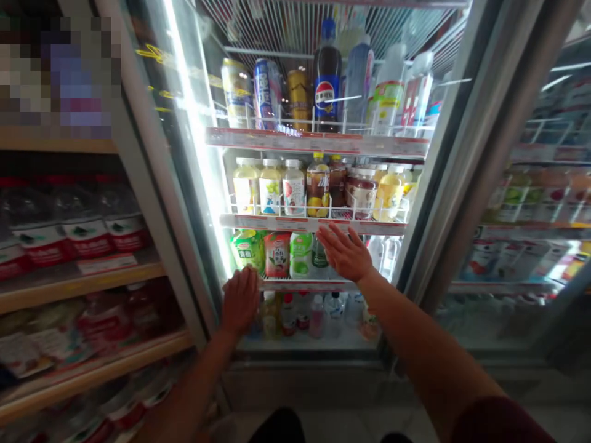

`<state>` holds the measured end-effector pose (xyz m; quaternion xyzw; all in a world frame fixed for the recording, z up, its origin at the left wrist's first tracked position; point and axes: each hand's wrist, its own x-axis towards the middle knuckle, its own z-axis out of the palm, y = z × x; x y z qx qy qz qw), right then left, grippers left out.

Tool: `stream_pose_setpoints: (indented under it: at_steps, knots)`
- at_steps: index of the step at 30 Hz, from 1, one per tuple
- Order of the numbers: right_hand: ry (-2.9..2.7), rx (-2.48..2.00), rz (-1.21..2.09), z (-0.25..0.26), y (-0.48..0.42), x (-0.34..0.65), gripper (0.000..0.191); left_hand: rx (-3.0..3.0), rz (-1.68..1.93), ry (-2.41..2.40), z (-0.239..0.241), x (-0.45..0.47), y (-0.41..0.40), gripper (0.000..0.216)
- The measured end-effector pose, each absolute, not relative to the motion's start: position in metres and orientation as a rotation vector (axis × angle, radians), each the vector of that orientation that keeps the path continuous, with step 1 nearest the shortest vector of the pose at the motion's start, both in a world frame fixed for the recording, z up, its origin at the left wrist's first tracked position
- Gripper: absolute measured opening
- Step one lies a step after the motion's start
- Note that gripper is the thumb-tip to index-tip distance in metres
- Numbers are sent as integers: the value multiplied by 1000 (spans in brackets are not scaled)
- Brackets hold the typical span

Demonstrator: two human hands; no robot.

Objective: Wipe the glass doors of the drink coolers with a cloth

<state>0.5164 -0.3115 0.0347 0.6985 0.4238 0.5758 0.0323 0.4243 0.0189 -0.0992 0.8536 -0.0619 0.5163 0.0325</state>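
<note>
My right hand point(344, 252) is raised before the lit drinks fridge, fingers stretched out and holding nothing. It overlaps the lower shelf edge and partly hides a dark green pack point(319, 253). Lower and to the left is my left hand point(241, 298), back toward me, with its fingers partly foreshortened and no object visible in it. Just above its fingertips stands a green pouch point(248, 247). Beside that are a red pack point(277, 253) and a light green pack point(301, 253). Whether either hand touches glass or shelf, I cannot tell.
Higher up are a cola bottle point(327, 86), several cans and juice bottles behind a wire rail. Small bottles point(316, 317) stand at the fridge bottom. Wooden shelving point(83, 286) with red-labelled bottles borders the left; a metal door frame point(471, 154) and another fridge lie right.
</note>
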Motion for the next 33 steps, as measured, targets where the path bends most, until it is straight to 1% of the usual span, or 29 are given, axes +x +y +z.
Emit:
stream_pose_setpoints:
  at_steps: [2, 7, 8, 9, 11, 13, 15, 17, 18, 20, 22, 24, 26, 30, 33]
  knots:
    - [1320, 2179, 1751, 34, -312, 517, 62, 2603, 1633, -174, -73, 428, 30, 60]
    - [1340, 2201, 1744, 34, -311, 517, 64, 2349, 1971, -19, 72, 440, 41, 64]
    - [1338, 2185, 1753, 34, -311, 516, 63, 2325, 1986, 6, 89, 442, 36, 64]
    - [1333, 2167, 1766, 35, -311, 516, 62, 2313, 1983, 27, 97, 443, 28, 64]
    - [1317, 2144, 1784, 35, -311, 515, 61, 2339, 1934, 11, 82, 443, 9, 65]
    - [1305, 2151, 1780, 35, -311, 516, 60, 2438, 1851, -132, 41, 441, -8, 63]
    - [1299, 2175, 1754, 34, -311, 517, 60, 2579, 1722, -387, 0, 439, -20, 54]
    - [1294, 2170, 1750, 34, -311, 518, 60, 2653, 1632, -539, -14, 438, -22, 45]
    - [1293, 2154, 1762, 34, -311, 518, 60, 2662, 1621, -555, -8, 439, -20, 44]
    - [1295, 2125, 1788, 35, -311, 518, 59, 2640, 1652, -507, 26, 442, -16, 52]
    - [1299, 2124, 1795, 36, -310, 517, 58, 2555, 1774, -404, 69, 448, -16, 59]
    - [1294, 2138, 1789, 37, -310, 516, 57, 2463, 1902, -338, 99, 454, -24, 61]
    - [1286, 2129, 1801, 37, -310, 515, 56, 2452, 1944, -356, 105, 458, -36, 60]
    - [1299, 2097, 1825, 36, -310, 516, 58, 2665, 1843, -637, 93, 459, -52, 51]
    - [1316, 2100, 1830, 36, -310, 517, 60, 2681, 1862, -728, 115, 459, -52, 51]
